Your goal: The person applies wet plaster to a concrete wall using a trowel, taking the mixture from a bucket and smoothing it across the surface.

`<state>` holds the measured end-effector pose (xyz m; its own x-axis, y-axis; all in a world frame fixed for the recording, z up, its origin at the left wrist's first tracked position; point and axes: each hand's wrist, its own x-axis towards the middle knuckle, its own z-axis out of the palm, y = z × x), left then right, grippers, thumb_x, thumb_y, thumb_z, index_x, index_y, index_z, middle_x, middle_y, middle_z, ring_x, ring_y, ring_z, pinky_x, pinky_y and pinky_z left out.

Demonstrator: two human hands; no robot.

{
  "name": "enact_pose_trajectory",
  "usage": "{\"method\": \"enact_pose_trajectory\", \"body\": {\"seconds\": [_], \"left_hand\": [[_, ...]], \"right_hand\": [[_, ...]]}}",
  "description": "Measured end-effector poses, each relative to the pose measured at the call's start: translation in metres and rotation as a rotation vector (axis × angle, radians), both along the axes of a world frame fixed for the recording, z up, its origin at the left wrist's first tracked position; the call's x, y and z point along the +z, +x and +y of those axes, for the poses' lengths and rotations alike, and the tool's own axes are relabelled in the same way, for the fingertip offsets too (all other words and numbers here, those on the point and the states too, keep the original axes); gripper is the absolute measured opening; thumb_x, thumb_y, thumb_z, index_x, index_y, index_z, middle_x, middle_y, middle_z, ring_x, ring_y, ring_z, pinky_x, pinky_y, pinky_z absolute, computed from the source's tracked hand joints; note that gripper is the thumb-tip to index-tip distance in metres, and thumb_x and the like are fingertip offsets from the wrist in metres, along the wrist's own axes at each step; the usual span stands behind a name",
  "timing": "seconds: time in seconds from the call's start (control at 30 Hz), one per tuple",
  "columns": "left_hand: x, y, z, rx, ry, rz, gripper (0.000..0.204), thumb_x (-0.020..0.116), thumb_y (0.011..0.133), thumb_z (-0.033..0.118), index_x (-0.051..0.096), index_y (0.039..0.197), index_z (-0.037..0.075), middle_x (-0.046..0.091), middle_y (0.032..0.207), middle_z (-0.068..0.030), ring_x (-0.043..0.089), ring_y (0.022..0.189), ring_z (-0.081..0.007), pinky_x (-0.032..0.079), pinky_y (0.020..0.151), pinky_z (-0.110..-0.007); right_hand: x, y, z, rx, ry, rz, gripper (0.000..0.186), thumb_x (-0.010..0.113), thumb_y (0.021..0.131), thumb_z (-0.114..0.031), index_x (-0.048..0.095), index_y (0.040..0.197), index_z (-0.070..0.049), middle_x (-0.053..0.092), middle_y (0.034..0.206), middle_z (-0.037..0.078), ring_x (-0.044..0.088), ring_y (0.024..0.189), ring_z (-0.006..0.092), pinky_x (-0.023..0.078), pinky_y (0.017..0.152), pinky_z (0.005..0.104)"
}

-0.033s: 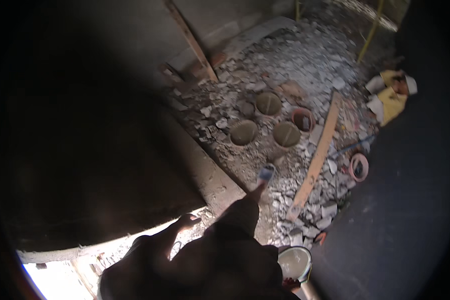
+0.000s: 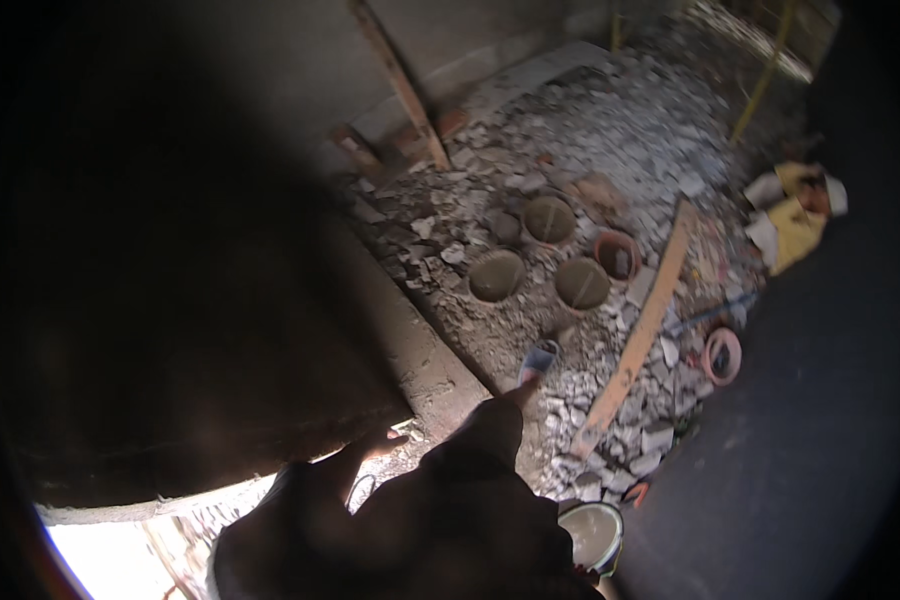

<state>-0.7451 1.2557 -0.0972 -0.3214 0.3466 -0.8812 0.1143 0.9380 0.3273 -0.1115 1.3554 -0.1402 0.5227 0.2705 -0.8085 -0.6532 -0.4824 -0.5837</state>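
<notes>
My left hand is stretched out beside the lower edge of a dark wall, its fingers loosely extended and holding nothing I can see. Low in the view, my right hand is mostly hidden by my body. Its curled fingers show at the near rim of a bucket filled with grey, wet-looking mix. Between my arms, my foot in a bluish sandal stands on the dirt.
Several tubs of grey mix, including one tub, stand on rubble ahead. A wooden plank lies across broken stones, with a pink tub beyond. A person in yellow is at the right. A timber leans on the wall.
The whole scene has shifted slightly down and to the right in the view. Less of my right hand shows at the bucket. My left hand stays near the wall's edge.
</notes>
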Motion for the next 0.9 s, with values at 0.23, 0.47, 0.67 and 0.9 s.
{"method": "enact_pose_trajectory", "body": {"seconds": [0.23,0.47,0.67,0.9], "left_hand": [[-0.008,-0.171,0.252,-0.355,0.084,0.427,0.073,0.064,0.091,0.064,0.067,0.125,0.0,0.069,0.121,-0.0244,0.068,0.111,-0.0332,0.054,0.092,-0.046],[0.156,-0.286,0.543,0.083,0.573,0.534,0.064,0.067,0.094,0.049,0.058,0.14,0.007,0.072,0.118,-0.0197,0.068,0.114,-0.0356,0.053,0.1,-0.044],[0.133,-0.353,0.594,0.475,0.764,0.144,0.053,0.073,0.096,0.032,0.057,0.14,0.008,0.068,0.129,-0.0121,0.066,0.113,-0.0233,0.056,0.093,-0.039],[0.106,-0.271,0.586,0.476,0.089,0.227,0.03,0.065,0.101,0.042,0.065,0.1,0.013,0.049,0.066,0.003,0.043,0.048,-0.0079,0.028,0.041,-0.026]], "right_hand": [[0.015,-0.149,0.296,0.397,-0.082,0.053,0.035,0.054,0.09,-0.027,0.032,0.064,-0.018,0.034,0.049,0.0,0.039,0.045,0.0182,0.037,0.047,0.0353],[0.012,-0.243,0.5,0.559,-0.023,0.12,0.035,0.053,0.093,-0.029,0.033,0.068,-0.016,0.032,0.049,0.001,0.038,0.045,0.0192,0.037,0.048,0.0382],[-0.03,-0.211,0.593,0.312,-0.046,0.186,0.035,0.053,0.094,-0.031,0.033,0.071,-0.015,0.03,0.048,0.002,0.036,0.045,0.02,0.037,0.048,0.0408],[0.007,-0.189,0.721,-0.058,-0.09,0.153,0.03,0.051,0.094,-0.022,0.033,0.071,-0.014,0.032,0.051,0.001,0.034,0.042,0.0194,0.034,0.046,0.0373]]}}
